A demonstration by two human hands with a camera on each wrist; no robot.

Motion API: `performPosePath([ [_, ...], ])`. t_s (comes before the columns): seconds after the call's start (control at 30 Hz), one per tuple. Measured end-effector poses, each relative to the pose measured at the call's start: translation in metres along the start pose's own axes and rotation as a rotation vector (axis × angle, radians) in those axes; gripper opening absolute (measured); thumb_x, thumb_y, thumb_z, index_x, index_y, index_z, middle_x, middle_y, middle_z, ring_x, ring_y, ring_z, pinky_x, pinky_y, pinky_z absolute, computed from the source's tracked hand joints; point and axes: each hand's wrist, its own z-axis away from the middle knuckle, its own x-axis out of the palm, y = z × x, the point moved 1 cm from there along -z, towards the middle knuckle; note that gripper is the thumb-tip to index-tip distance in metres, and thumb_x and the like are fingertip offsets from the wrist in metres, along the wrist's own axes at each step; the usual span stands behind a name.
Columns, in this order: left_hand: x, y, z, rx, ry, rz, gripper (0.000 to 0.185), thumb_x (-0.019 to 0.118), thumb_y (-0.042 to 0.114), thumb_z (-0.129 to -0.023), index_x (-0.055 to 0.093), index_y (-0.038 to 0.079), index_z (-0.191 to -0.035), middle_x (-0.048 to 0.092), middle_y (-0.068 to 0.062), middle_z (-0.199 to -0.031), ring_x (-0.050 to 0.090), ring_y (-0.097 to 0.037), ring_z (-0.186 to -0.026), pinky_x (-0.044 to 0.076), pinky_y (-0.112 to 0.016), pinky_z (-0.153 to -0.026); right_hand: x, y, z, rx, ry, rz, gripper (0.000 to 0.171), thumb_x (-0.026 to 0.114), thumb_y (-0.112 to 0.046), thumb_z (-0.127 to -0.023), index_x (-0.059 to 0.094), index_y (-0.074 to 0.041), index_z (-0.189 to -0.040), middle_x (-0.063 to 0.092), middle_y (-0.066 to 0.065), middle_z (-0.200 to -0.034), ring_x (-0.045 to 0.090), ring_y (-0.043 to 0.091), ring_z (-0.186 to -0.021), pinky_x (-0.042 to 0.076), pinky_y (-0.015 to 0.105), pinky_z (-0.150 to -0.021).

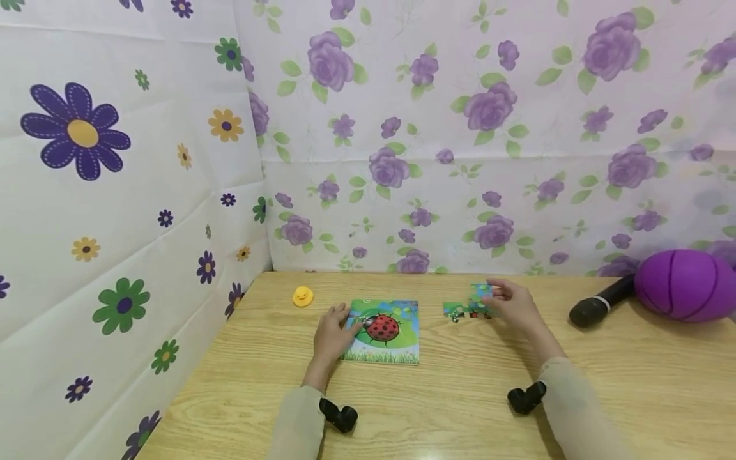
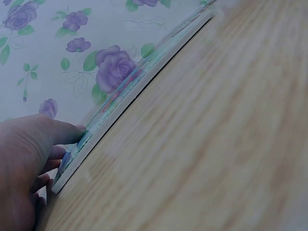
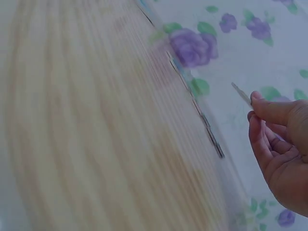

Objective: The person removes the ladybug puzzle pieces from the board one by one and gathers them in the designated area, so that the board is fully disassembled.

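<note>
A square ladybug puzzle (image 1: 384, 328) lies flat before me, its thin pale edge seen side-on in the left wrist view. My left hand (image 1: 332, 333) holds its left side, thumb (image 2: 71, 132) on the top face and fingers at the edge. Farther right, my right hand (image 1: 513, 308) pinches a small puzzle piece (image 1: 480, 292) by its edge between thumb and fingertips. In the right wrist view that piece (image 3: 240, 94) is tilted and raised off the table. Below and beside it, several joined or closely set pieces (image 1: 453, 309) lie flat; the right hand partly covers them.
A yellow rubber duck (image 1: 303, 296) sits near the back left of the wooden table (image 1: 437, 409). At the right are a black microphone (image 1: 598, 305) and a purple ball (image 1: 687, 285). Flowered cloth walls (image 1: 368, 211) stand behind and to the left.
</note>
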Motion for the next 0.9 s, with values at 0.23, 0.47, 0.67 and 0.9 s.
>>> performPosePath([
  [0.23,-0.002,0.002,0.0,-0.008,0.001,0.0,0.053,0.068,0.022,-0.091,0.055,-0.004,-0.135,0.045,-0.019,-0.15,0.028,-0.041,-0.147,0.014,-0.054,-0.125,-0.025,0.022,0.009,0.034,-0.025,0.001,0.062,0.062,-0.027,-0.096,0.039,0.001,-0.147,0.053,0.026,-0.131,0.056,0.014,-0.103,0.056,0.02,-0.079],
  [0.47,-0.001,0.003,0.001,-0.016,-0.007,-0.003,0.053,0.068,0.023,-0.091,0.055,-0.003,-0.135,0.045,-0.018,-0.151,0.027,-0.04,-0.147,0.015,-0.053,-0.125,-0.037,0.039,0.012,0.027,-0.067,0.042,0.062,0.063,-0.03,-0.095,0.042,0.003,-0.144,0.055,0.027,-0.128,0.056,0.025,-0.111,0.051,0.02,-0.079],
  [0.67,0.001,0.001,0.0,-0.002,-0.005,-0.006,0.053,0.068,0.023,-0.091,0.055,-0.003,-0.135,0.045,-0.019,-0.15,0.028,-0.042,-0.146,0.016,-0.055,-0.124,-0.04,0.048,0.009,-0.015,-0.108,0.042,0.057,0.064,-0.02,-0.095,0.043,0.009,-0.14,0.061,0.019,-0.112,0.055,0.001,-0.087,0.049,0.018,-0.071],
  [0.9,-0.001,0.001,0.0,-0.009,-0.004,-0.006,0.053,0.068,0.022,-0.091,0.055,-0.003,-0.135,0.045,-0.019,-0.15,0.028,-0.041,-0.147,0.015,-0.053,-0.125,-0.04,0.05,0.011,-0.018,-0.116,0.096,0.055,0.065,-0.018,-0.093,0.046,0.012,-0.136,0.059,0.023,-0.114,0.053,0.006,-0.089,0.047,0.017,-0.075],
])
